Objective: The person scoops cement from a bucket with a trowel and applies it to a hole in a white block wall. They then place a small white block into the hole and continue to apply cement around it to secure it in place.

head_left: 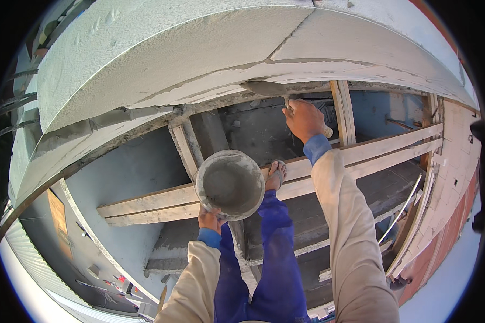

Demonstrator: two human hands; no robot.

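My left hand grips the near rim of a round mortar bucket, crusted grey, with wet grey mortar inside. Out ahead, my right hand is closed around the handle of a trowel. Its grey blade points left, close under the lower edge of the block wall. Whether the blade touches the wall I cannot tell. Grey mortar joints run between the pale blocks, one slanting up from the long lower joint.
I stand on wooden planks laid across a deep opening, a sandalled foot on them. Upright timbers rise beyond the planks. Far below left lies a floor with scattered items. A brick wall stands at the right.
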